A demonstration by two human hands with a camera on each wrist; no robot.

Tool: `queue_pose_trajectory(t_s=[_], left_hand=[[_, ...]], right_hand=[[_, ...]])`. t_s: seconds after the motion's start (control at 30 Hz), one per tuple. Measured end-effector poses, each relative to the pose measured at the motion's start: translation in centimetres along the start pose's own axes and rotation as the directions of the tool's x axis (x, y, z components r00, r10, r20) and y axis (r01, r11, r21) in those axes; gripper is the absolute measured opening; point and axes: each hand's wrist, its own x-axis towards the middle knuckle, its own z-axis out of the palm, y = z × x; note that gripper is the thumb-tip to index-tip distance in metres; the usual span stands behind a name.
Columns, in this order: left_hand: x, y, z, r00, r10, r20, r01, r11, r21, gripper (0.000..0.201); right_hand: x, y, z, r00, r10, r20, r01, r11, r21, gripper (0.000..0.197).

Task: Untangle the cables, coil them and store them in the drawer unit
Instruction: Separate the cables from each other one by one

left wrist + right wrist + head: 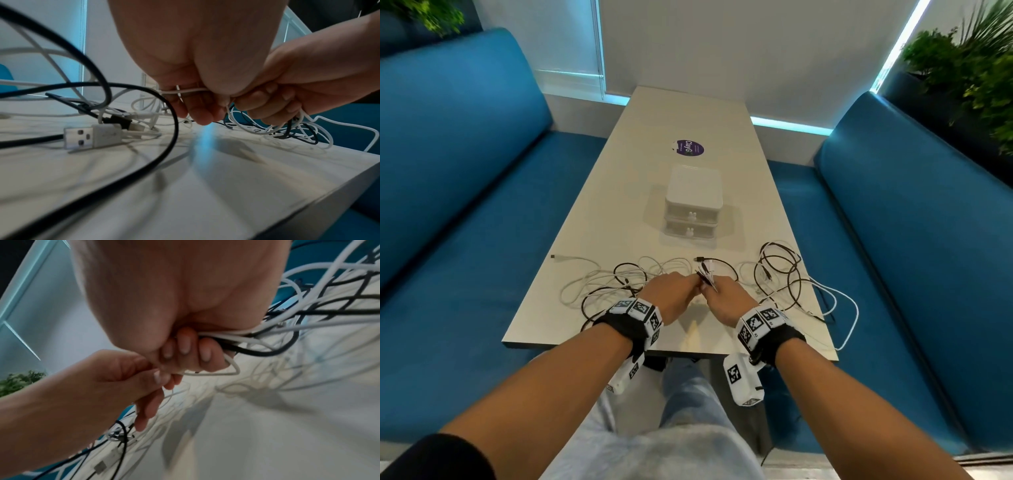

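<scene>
Black and white cables (619, 284) lie tangled across the near end of the table, with a second heap (784, 274) to the right. My left hand (683, 286) and right hand (714, 291) meet above the table's middle. In the left wrist view my left hand (197, 105) curls round a white cable (185, 91). My right hand (191, 352) grips a bundle of white and black cable strands (242, 340). A white USB plug (92, 136) rests on the table by a black cable (168, 146). The white drawer unit (693, 205) stands beyond the hands, both drawers closed.
The beige table (681, 116) runs away from me between two blue benches (465, 171). A purple round sticker (690, 148) lies behind the drawer unit. One white cable loop (849, 308) hangs over the table's right edge. Plants (962, 68) stand at the far right.
</scene>
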Motion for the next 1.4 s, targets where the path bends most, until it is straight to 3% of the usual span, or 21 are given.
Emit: queue_pose_trajectory(t_s=[0.13, 0.3, 0.47, 0.77, 1.0, 1.17, 1.4], left_hand=[[-0.1, -0.4, -0.6, 1.0, -0.023, 0.007, 0.024, 0.998, -0.062, 0.022], [0.1, -1.8, -0.8, 1.0, 0.008, 0.015, -0.008, 1.0, 0.003, 0.031], [0.3, -2.7, -0.5, 0.999, 0.011, 0.035, -0.011, 1.0, -0.005, 0.031], [0.6, -1.5, 0.1, 0.996, 0.026, 0.086, -0.025, 1.0, -0.009, 0.017], [1.0, -0.2, -0.5, 0.998, 0.068, 0.008, -0.067, 0.992, -0.11, 0.02], [1.1, -1.8, -0.5, 0.998, 0.04, -0.05, -0.043, 0.997, -0.06, 0.024], [1.2, -4.6, -0.8, 0.997, 0.039, -0.067, -0.039, 0.999, -0.006, 0.017]], right_hand=[[-0.2, 1.2, -0.2, 1.0, 0.025, -0.002, -0.025, 0.991, -0.129, 0.027], [-0.5, 3.3, -1.6, 0.992, 0.116, -0.041, -0.123, 0.93, -0.346, 0.03], [-0.6, 4.8, -2.5, 0.972, 0.196, -0.128, -0.23, 0.902, -0.365, 0.028], [-0.7, 1.8, -1.0, 0.953, 0.025, -0.301, -0.086, 0.978, -0.191, 0.034], [0.3, 0.9, 0.5, 0.992, -0.062, -0.106, 0.038, 0.977, -0.212, 0.028], [0.8, 2.0, -1.3, 0.995, -0.004, -0.095, -0.025, 0.951, -0.307, 0.03], [-0.2, 5.6, -5.0, 0.946, 0.208, -0.249, -0.288, 0.892, -0.35, 0.024]])
